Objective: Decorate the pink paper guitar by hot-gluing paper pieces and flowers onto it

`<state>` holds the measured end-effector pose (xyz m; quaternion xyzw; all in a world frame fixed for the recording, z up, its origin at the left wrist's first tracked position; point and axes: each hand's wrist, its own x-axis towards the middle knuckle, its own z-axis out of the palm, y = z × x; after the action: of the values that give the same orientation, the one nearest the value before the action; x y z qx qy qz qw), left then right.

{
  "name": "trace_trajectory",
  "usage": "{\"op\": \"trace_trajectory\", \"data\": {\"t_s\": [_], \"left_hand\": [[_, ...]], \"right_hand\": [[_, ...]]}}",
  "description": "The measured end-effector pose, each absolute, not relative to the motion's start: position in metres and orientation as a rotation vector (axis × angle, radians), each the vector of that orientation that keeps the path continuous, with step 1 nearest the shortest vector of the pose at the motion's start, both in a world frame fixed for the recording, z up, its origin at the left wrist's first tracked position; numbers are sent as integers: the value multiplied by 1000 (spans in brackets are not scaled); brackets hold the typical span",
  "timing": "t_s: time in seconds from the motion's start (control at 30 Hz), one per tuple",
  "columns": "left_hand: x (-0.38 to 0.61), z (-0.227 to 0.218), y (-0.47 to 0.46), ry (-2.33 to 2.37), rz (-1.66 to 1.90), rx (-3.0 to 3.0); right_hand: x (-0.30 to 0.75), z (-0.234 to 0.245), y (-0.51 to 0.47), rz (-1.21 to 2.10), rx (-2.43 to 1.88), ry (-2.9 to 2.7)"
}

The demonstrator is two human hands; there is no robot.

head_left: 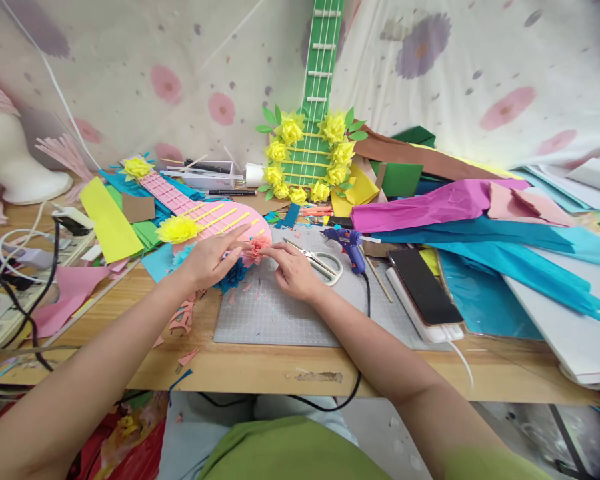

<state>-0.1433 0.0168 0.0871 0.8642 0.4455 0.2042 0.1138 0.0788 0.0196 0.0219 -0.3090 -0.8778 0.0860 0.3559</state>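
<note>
A pink paper guitar [219, 219] with yellow strings lies at an angle on the table. Beside its rounded end sits a small coral paper flower [259, 246], between my two hands. My left hand [211, 259] reaches over the guitar body with fingers stretched out, their tips at the flower's left side. From the right, my right hand [294, 270] touches the flower with its outstretched index finger; the other fingers bend downward and its thumb is hidden. Under my left hand, a blue paper flower [231, 276] shows partly. A yellow paper flower [179, 229] sits on the guitar's edge.
Scissors [320, 262] and a purple glue gun [347, 244] lie on the grey cutting mat [280, 327]. A phone [424, 285] rests on a white power strip. Behind stands a green guitar [313, 150] with yellow flowers. Crepe paper [430, 205] covers the right; cables [30, 300] crowd the left.
</note>
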Motion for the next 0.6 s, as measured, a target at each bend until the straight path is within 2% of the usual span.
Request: {"op": "trace_trajectory", "data": {"t_s": [0.13, 0.4, 0.6], "left_hand": [[-142, 80, 19, 1256, 430, 2708], [-141, 76, 20, 1244, 396, 2816], [-144, 75, 19, 1330, 573, 2746]], "right_hand": [[76, 18, 21, 233, -811, -2350], [79, 13, 23, 208, -881, -2384], [82, 15, 23, 218, -898, -2353]]}}
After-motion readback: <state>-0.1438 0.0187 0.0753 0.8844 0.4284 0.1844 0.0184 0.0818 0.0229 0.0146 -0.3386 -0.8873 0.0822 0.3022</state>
